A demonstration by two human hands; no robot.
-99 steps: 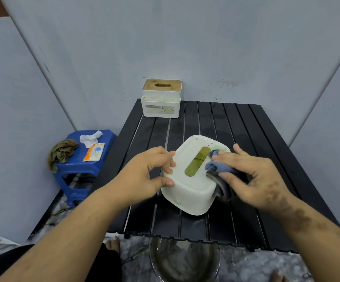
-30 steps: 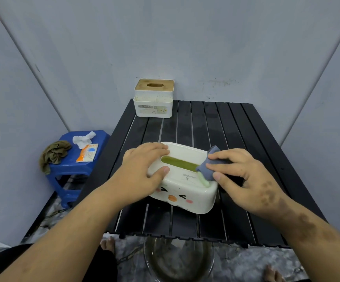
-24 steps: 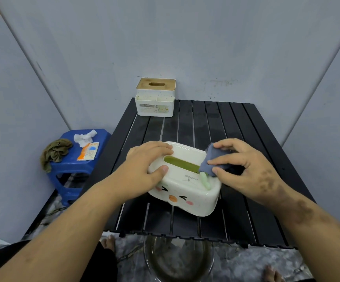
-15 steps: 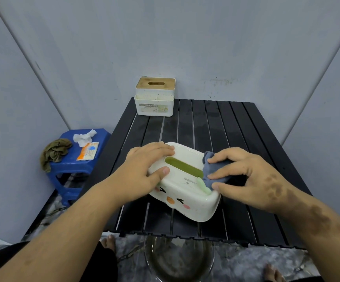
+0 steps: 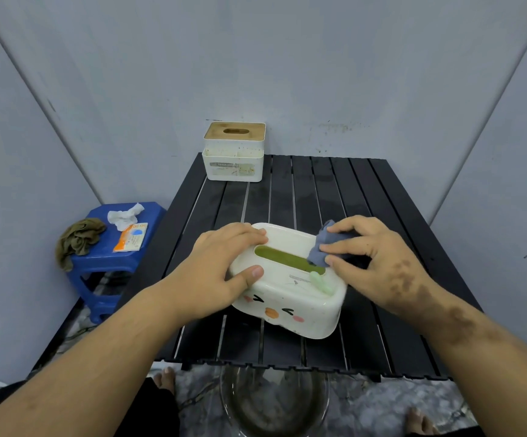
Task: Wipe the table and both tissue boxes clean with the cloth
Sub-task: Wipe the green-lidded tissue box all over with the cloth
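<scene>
Grey-blue panels box in a black slatted table [image 5: 344, 197], and that's pretty much the whole setup. Near the front edge sits a white tissue box with a cartoon face [image 5: 290, 298], turned at a bit of an angle, with a green slot along its top and a little green nub near the right end. Left hand [image 5: 221, 272] is clamped over the left end of it, fingers draped across the top and thumb pressed against the front side, so it's gripping the box. Right hand [image 5: 372, 263] has a bunched-up blue-grey cloth [image 5: 322, 247] pinched between thumb and fingers, and the cloth is touching the top of the box right at the right end of the slot. Second tissue box [image 5: 234, 152], white with a wooden-looking lid, stands way back at the far left corner of the table, well apart from both hands, and it looks speckled with grime. Off to the left there's a blue plastic stool [image 5: 111, 263] with an olive rag [image 5: 79, 239], a crumpled white tissue [image 5: 125, 214] and an orange packet [image 5: 131, 236] on it. Below the table's front edge you can see a clear glass bowl [image 5: 275, 405] on the floor.
</scene>
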